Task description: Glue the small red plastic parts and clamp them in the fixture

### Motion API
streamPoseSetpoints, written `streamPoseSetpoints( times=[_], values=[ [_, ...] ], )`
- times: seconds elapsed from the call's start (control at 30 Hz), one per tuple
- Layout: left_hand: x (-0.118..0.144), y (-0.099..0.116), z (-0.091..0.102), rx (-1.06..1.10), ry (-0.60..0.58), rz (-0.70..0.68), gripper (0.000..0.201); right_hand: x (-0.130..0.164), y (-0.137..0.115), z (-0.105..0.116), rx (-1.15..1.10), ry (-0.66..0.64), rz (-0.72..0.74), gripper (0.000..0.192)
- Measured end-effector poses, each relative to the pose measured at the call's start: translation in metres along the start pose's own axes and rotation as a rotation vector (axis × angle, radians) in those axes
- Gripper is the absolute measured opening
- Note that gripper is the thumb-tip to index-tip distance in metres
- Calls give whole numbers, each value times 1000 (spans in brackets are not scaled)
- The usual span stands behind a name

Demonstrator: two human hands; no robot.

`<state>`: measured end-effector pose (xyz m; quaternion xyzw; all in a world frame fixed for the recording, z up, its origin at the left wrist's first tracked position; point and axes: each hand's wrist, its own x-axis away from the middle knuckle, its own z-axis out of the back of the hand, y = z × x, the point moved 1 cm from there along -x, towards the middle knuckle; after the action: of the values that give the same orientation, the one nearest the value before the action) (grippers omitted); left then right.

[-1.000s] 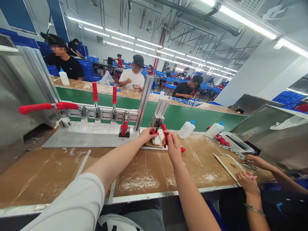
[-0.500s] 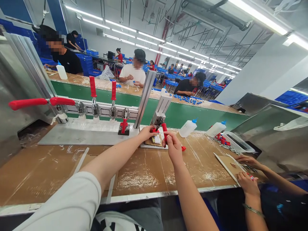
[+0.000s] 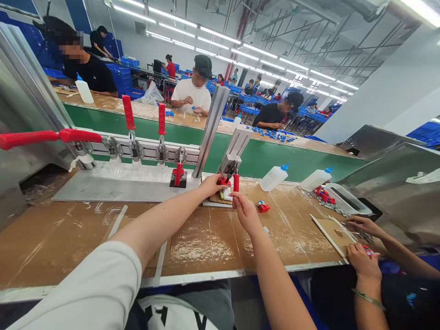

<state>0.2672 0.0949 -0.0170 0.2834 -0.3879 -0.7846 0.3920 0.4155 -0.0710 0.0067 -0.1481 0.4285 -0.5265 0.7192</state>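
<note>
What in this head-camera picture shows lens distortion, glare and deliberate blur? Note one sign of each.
Head view: straight edges bend, as the workbench rim bows and the ceiling light strips fan outward; glare whitens those strips and streaks the bench's taped surface; faces of the people opposite are pixelated; the left hand and right hand look sharp.

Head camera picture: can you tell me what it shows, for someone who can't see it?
Two bare hands work at a small clamp on a brown table: the left hand rests beside it, the right hand just below its red handle. A neighbour's hands work alongside.
</note>
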Motion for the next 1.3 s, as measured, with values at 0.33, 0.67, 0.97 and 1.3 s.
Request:
streamPoseSetpoints(
  times=[0.33,0.67,0.97,1.3],
  values=[
    [-3,5,1,-1,9,18,42,-22,23,10,192,-183,134,37],
    [-1,4,4,-26,39,1,39,-29,-13,8,359,-147,103,41],
    [0,2,0,-2,32,31,45,-63,-17,-14,283,114,-401,84],
    [0,0,-6,45,23,66,44,-70,9,-35,373,390,-301,71]
  ],
)
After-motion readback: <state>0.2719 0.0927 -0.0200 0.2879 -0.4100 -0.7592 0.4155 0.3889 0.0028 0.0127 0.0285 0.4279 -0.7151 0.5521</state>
